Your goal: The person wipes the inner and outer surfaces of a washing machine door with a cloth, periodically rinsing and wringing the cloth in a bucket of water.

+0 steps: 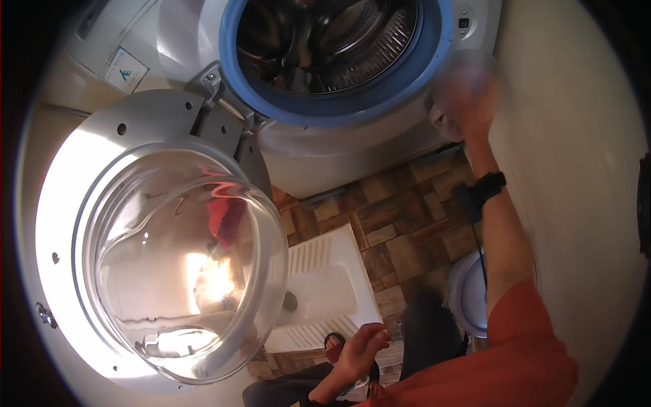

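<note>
My right hand (470, 94) reaches to the right side of the front-loading washing machine (346, 147), beside its door opening. A bunched pale cloth (445, 123) shows under that hand, pressed against the machine's front; blur hides the fingers. Lower down, my left hand (360, 351) hovers over my lap with loosely curled fingers and nothing visible in it. The round door (178, 264), with its clear bowl-shaped glass, is swung out to the left on its hinge. Inside the blue door rim (325, 114) I see the metal drum (366, 46), with no laundry visible in it.
A white squat toilet (325, 290) is set in the brown patterned floor (407, 229). Near my right knee stands a pale bluish basin (470, 295). A light wall (574, 168) rises close along my right arm. The open door's glass juts over the toilet's left side.
</note>
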Demonstrator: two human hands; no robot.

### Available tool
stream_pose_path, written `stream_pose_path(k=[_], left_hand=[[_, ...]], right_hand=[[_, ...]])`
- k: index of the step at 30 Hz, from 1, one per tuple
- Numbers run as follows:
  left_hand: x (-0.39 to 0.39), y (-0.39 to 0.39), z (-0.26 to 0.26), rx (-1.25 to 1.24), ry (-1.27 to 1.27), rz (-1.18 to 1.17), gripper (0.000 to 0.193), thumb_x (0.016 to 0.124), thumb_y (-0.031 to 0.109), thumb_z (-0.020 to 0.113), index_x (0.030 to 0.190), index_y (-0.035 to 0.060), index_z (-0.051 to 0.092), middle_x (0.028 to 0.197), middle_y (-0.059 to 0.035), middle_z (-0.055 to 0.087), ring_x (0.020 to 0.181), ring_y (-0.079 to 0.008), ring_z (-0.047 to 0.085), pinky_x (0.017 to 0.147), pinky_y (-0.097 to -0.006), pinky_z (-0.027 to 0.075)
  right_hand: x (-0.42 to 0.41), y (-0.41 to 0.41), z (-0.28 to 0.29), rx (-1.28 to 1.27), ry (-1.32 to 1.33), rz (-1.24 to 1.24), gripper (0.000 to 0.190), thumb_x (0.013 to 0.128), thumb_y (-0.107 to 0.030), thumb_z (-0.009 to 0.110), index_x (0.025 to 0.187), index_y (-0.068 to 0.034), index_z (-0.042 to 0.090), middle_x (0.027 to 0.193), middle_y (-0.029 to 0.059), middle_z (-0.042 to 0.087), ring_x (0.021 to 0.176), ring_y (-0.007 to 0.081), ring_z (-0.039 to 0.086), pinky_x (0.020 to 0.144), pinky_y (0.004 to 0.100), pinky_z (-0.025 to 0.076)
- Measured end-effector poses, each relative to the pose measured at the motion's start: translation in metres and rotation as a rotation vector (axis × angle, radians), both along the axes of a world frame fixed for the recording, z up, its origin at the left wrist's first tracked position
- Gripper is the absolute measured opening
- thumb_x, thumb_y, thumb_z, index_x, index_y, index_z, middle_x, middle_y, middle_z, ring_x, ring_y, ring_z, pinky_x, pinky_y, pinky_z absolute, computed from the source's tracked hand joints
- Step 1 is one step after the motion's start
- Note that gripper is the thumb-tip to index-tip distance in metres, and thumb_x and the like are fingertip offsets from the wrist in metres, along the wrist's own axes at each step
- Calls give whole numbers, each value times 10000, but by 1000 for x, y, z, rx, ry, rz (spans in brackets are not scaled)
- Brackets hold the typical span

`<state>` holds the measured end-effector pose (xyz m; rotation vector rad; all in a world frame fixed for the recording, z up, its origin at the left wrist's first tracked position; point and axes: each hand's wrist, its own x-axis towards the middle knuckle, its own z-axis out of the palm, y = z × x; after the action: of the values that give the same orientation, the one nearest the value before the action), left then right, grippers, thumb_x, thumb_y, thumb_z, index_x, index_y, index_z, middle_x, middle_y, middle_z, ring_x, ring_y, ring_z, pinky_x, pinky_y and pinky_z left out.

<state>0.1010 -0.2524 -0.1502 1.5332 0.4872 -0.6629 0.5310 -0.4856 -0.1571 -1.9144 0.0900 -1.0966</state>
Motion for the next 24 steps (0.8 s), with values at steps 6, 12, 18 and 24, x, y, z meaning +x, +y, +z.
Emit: stream_pose_path(k=[6, 12, 18, 24], left_hand=[[-7, -7, -5, 50, -45, -47, 307, 977, 200, 510, 1179, -32, 514, 1009, -119, 665, 938, -165, 641, 837, -286, 498], [-1, -14, -15, 90, -113, -114, 323, 970, 207, 539, 1183, -35, 516, 986, -120, 663, 939, -155, 636, 827, -274, 495], [-9, -6, -17, 155, -74, -64, 323, 966, 216, 547, 1174, -29, 529, 967, -118, 666, 901, -155, 643, 805, -279, 502], [-16, -1, -26, 52, 9, -55, 258, 973, 160, 520, 1159, -18, 527, 1000, -95, 645, 939, -149, 618, 857, -279, 484]], right_hand=[[-39, 84, -70, 202, 116, 18, 584, 708, -198, 736, 1145, 48, 437, 1078, 208, 456, 1035, 365, 486, 927, 423, 397], [-85, 109, -96, 464, 621, 547, 594, 727, -248, 747, 1132, 57, 438, 1194, 270, 448, 1167, 364, 448, 970, 427, 378], [-29, -8, -50, 488, 236, 64, 666, 748, -347, 768, 1154, 69, 444, 1093, 220, 558, 1020, 294, 570, 922, 399, 443], [33, -51, -16, -7, 67, -142, 666, 735, -297, 764, 1195, 45, 425, 1182, 275, 472, 1090, 405, 502, 926, 457, 425]])
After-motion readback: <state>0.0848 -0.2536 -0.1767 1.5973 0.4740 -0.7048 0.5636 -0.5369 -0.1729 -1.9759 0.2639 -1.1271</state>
